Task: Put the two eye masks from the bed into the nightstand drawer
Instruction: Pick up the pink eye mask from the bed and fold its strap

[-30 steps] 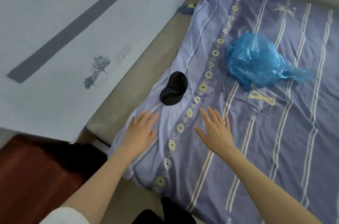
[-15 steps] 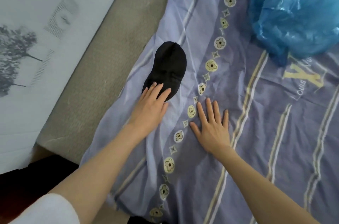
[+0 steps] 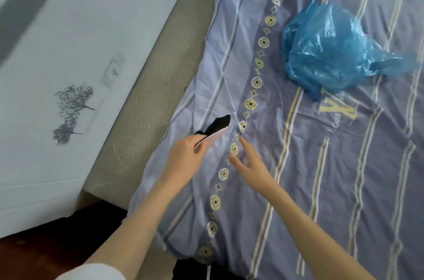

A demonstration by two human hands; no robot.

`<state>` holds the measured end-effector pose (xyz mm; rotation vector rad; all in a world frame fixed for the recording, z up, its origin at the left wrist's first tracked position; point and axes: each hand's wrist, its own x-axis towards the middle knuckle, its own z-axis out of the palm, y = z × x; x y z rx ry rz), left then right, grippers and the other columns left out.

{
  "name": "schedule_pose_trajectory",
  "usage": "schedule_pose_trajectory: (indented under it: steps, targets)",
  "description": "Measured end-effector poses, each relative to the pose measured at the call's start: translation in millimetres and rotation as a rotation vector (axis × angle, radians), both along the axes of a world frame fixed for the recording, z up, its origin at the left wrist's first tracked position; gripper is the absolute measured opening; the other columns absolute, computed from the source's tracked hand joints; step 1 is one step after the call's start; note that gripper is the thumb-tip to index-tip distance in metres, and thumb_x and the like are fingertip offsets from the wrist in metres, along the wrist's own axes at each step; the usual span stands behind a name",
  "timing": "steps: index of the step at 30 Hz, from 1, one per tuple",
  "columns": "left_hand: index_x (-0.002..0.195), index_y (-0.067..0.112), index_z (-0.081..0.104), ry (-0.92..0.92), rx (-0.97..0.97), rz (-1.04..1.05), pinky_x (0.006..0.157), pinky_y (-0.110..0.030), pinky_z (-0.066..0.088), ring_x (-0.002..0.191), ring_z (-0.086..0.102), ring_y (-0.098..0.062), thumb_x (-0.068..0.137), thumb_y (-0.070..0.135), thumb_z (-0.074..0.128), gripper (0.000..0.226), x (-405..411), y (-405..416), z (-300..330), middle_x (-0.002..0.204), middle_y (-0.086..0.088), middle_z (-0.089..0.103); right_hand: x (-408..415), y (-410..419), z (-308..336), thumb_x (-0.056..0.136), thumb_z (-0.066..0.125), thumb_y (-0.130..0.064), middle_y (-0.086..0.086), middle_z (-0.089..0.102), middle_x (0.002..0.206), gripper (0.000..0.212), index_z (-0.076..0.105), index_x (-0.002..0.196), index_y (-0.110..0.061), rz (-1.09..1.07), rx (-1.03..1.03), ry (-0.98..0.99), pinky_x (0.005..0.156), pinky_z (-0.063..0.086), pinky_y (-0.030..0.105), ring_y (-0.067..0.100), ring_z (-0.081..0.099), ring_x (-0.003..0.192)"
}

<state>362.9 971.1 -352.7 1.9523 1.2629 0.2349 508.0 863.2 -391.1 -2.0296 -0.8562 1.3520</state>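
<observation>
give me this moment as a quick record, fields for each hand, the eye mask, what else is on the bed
left hand: closed on the near end of the eye mask, lifting it off the bedsheet
right hand: open, fingers spread, just above the bedsheet, holding nothing
eye mask: black with a pale underside showing, one end pinched, the far end pointing away
second mask: not visible
bedsheet: purple, striped, with a flower band
blue plastic bag: crumpled, lying farther up the bed, apart from both hands
nightstand drawer: not in view
</observation>
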Motion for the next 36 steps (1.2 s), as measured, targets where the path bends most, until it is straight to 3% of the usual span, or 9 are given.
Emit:
schedule_pose_trajectory:
  steps: [7, 12, 15, 19, 21, 27, 29, 32, 36]
  targets:
    - [0.081, 0.029, 0.071, -0.348, -0.365, 0.099, 0.066, -0.019, 0.047, 0.072, 0.062, -0.009, 0.084, 0.016, 0.062, 0.016, -23.3, -23.3, 94.3, 0.075, 0.008, 0.071, -17.6, -14.3, 113.3, 0.072, 0.063, -0.049, -0.022, 0.028, 0.147, 0.082, 0.022, 0.142, -0.037, -0.130, 0.201, 0.241, 0.086, 0.033, -0.001, -0.015, 0.032, 0.124]
    - [0.075, 0.046, 0.070, -0.436, -0.346, 0.025, 0.067, -0.016, 0.050, 0.072, 0.064, 0.002, 0.083, 0.020, 0.063, 0.028, -29.1, -32.2, 154.3, 0.072, 0.024, 0.072, -22.5, -24.5, 172.3, 0.079, 0.064, -0.036, -0.001, 0.060, 0.125, 0.052, 0.048, 0.128, -0.026, -0.119, 0.303, 0.375, 0.091, 0.051, 0.028, 0.015, 0.057, 0.114]
    - [0.090, 0.036, 0.072, -0.384, -0.174, 0.007, 0.060, -0.010, 0.045, 0.065, 0.059, 0.008, 0.082, 0.027, 0.064, 0.014, -31.6, -37.9, 177.8, 0.068, 0.023, 0.068, -28.3, -30.6, 192.8, 0.080, 0.064, -0.033, 0.009, 0.067, 0.108, 0.036, 0.060, 0.111, -0.017, -0.181, 0.335, 0.417, 0.091, 0.049, 0.042, 0.027, 0.062, 0.103]
    - [0.088, 0.019, 0.073, -0.285, 0.041, 0.004, 0.059, -0.018, 0.041, 0.059, 0.055, -0.005, 0.080, 0.027, 0.067, 0.013, -36.5, -46.2, 197.9, 0.067, 0.004, 0.065, -32.9, -31.7, 208.9, 0.082, 0.063, -0.015, 0.000, 0.068, 0.080, 0.007, 0.068, 0.087, -0.014, -0.276, 0.388, 0.425, 0.075, 0.052, 0.033, 0.018, 0.063, 0.079]
    - [0.073, 0.017, 0.069, -0.282, 0.015, 0.022, 0.056, -0.026, 0.038, 0.054, 0.049, -0.012, 0.078, 0.027, 0.069, 0.011, -41.7, -49.1, 205.8, 0.056, 0.002, 0.060, -31.4, -28.5, 217.5, 0.082, 0.062, -0.011, -0.007, 0.068, 0.068, 0.013, 0.069, 0.076, -0.020, -0.294, 0.412, 0.424, 0.066, 0.052, 0.025, 0.012, 0.063, 0.069]
    - [0.056, 0.015, 0.065, -0.276, -0.176, 0.072, 0.060, -0.029, 0.043, 0.048, 0.056, -0.015, 0.078, 0.036, 0.067, 0.030, -73.0, -35.5, 230.8, 0.046, 0.004, 0.060, -6.1, -21.4, 237.0, 0.081, 0.062, -0.007, -0.001, 0.072, 0.076, 0.011, 0.071, 0.081, -0.014, -0.453, 0.459, 0.520, 0.068, 0.055, 0.030, 0.014, 0.065, 0.071]
    - [0.049, 0.018, 0.062, -0.393, -0.294, 0.132, 0.071, -0.028, 0.043, 0.046, 0.052, -0.009, 0.076, 0.039, 0.065, 0.034, -80.1, -30.4, 238.2, 0.039, 0.006, 0.052, 4.0, -21.5, 239.8, 0.082, 0.060, -0.006, -0.003, 0.074, 0.082, 0.014, 0.069, 0.090, -0.013, -0.511, 0.451, 0.575, 0.065, 0.057, 0.027, 0.011, 0.066, 0.073]
    - [0.050, 0.017, 0.062, -0.885, -0.617, 0.296, 0.089, -0.034, 0.042, 0.052, 0.059, -0.012, 0.072, 0.035, 0.058, 0.030, -87.4, -25.5, 241.3, 0.037, 0.005, 0.047, 8.1, -21.3, 241.2, 0.083, 0.058, -0.005, 0.002, 0.069, 0.090, 0.017, 0.065, 0.099, -0.008, -0.521, 0.431, 0.619, 0.067, 0.054, 0.027, 0.015, 0.062, 0.078]
    - [0.079, 0.013, 0.071, -1.235, -0.754, 0.301, 0.083, -0.032, 0.055, 0.063, 0.061, -0.011, 0.081, 0.026, 0.055, 0.021, -87.4, -23.0, 245.6, 0.061, 0.004, 0.064, 1.7, -16.9, 245.1, 0.082, 0.059, -0.005, 0.002, 0.070, 0.087, 0.014, 0.067, 0.093, -0.009, -0.480, 0.450, 0.629, 0.068, 0.055, 0.029, 0.015, 0.062, 0.078]
